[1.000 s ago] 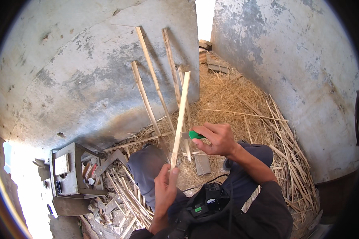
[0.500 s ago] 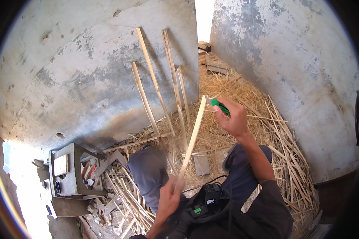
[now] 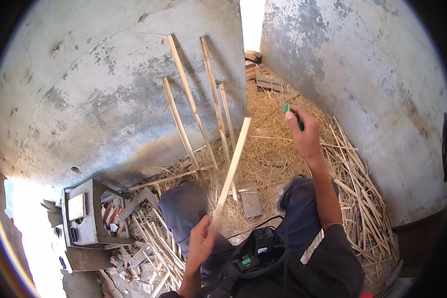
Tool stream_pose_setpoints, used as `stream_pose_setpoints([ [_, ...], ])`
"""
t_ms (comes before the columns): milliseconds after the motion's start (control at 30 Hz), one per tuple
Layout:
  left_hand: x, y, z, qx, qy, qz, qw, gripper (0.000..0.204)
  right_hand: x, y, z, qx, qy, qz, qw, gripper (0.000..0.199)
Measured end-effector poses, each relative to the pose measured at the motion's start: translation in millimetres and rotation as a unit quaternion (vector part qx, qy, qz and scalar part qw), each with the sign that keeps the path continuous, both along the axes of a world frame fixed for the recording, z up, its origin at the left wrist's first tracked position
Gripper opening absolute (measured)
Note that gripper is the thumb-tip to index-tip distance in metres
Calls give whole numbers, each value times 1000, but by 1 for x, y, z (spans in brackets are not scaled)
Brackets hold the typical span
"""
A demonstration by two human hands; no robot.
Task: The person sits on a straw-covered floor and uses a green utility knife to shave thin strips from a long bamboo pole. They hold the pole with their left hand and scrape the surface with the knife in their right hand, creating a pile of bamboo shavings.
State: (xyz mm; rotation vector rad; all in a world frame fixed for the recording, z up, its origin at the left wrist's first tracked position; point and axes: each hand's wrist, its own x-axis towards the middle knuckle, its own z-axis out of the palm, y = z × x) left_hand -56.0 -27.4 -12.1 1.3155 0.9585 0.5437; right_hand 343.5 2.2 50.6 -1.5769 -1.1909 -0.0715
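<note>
My left hand (image 3: 200, 239) is closed around the lower end of a pale wooden strip (image 3: 234, 166), which slants up and away to the right. Apart from the strip's upper end, my right hand (image 3: 304, 130) grips a green-handled knife (image 3: 287, 109), its small blade pointing up. Most of the handle is hidden by my fingers. Beyond the held strip, several long wooden strips (image 3: 185, 74) lean on the wall to the left.
Shavings (image 3: 278, 144) cover the floor between the walls. Thin split sticks (image 3: 365, 208) lie heaped at the right, and more sticks (image 3: 159, 243) at the lower left. A wooden stool on its side (image 3: 79, 208) holds small items. A flat block (image 3: 252, 204) lies between my legs.
My right hand with the knife has moved up and right, away from the strip's tip. My left hand and the strip have shifted slightly left.
</note>
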Motion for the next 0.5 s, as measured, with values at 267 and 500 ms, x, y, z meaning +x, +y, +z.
stream_pose_setpoints([
  [267, 21, 14, 23, -55, -73, 11, 996, 24, -25, -14, -6, -341, -162, 204, 903, 44],
  [500, 25, 18, 20, -50, -99, 4, 994, 24, -20, -20, -30, -453, -199, 156, 855, 46],
])
